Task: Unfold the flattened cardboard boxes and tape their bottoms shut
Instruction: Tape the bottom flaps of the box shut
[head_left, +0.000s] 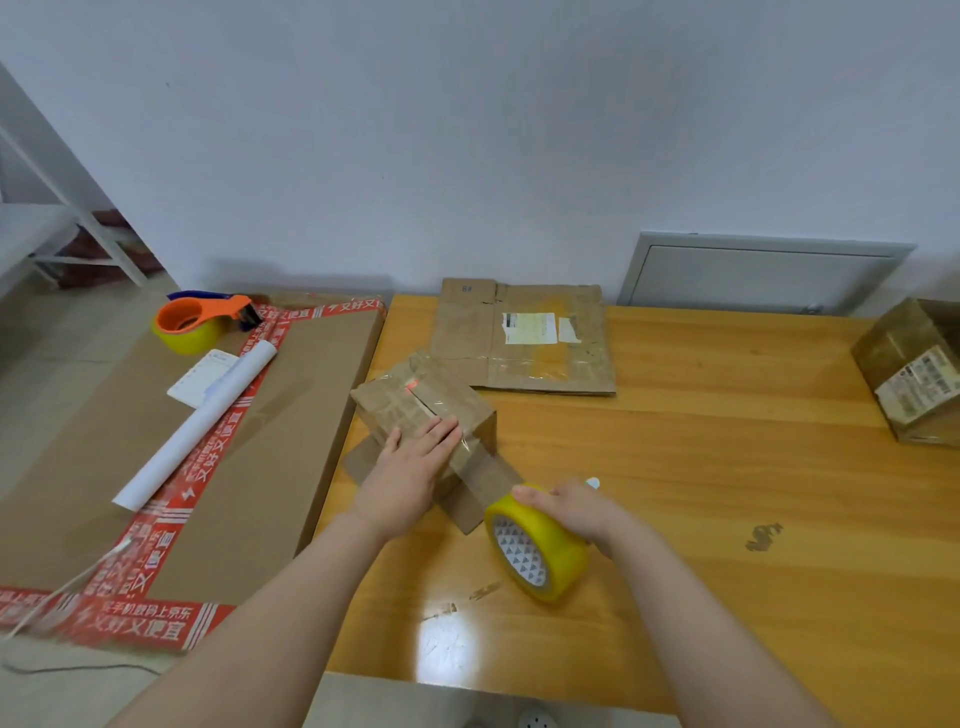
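Pressing down on the upturned bottom of the small box (415, 400), the left hand (410, 467) lies flat with its fingers straight and close together, fingertips toward the far right, covering the near end of the centre seam. The box stands on the wooden table (675, 467) close to its left edge, with loose flaps splayed on the tabletop on its near side. The right hand (569, 506) curls its fingers over the top of the yellow tape roll (540, 551) and grips it, holding it down and to the near right of the box. A clear tape strip (485, 473) stretches between the box's near edge and the roll. The relation that matters is this line. The seam runs on a diagonal from far left to near right, and the strip and roll lie along that same diagonal, so the tape looks lined up with the slit rather than crossing it. The left hand is the nearer one to the box and seems placed to anchor the tape; the right is free to draw the roll down over the near wall. How much of the seam is covered under the palm cannot be told. A flattened box (519, 343) lies farther back, untouched.
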